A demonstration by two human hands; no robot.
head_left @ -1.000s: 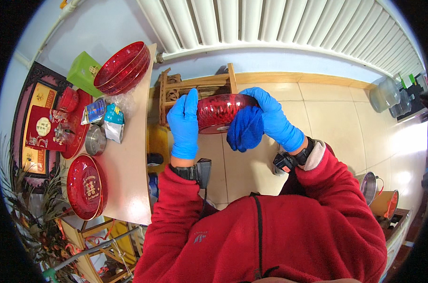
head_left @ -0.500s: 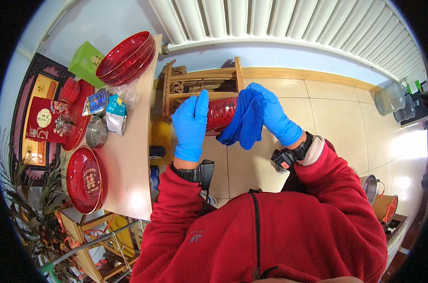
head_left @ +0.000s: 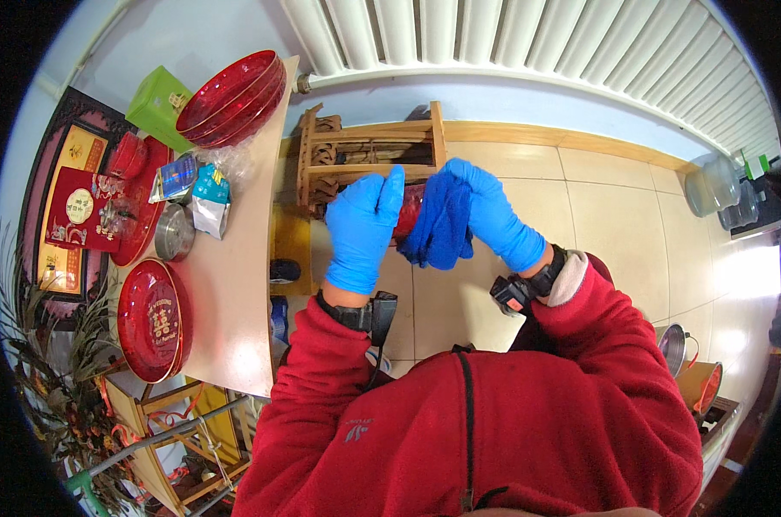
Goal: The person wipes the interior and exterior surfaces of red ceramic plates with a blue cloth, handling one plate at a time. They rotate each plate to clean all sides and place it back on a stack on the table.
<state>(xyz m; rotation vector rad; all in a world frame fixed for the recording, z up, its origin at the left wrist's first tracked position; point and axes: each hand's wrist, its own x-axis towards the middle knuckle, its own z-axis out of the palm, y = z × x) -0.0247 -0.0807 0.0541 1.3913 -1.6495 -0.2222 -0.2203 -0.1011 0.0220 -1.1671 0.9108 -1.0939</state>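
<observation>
Both my hands wear blue gloves and are raised in front of me over the floor. My left hand grips the edge of a glossy red dish, its thumb pointing up. Little of the dish shows, between the left hand and the cloth; it seems to be tilted up, and its full shape is hidden. In my right hand is a bunched blue cloth, which hangs down over the right part of the dish.
A table at the left bears stacked red bowls, a red plate, a green box and a round metal tin. A wooden rack stands by the wall, under a white radiator. Water jugs stand far right.
My left hand has moved slightly right, and the red dish has turned so that less of it shows. The cloth has bunched closer together, shifting a little left with my right hand.
</observation>
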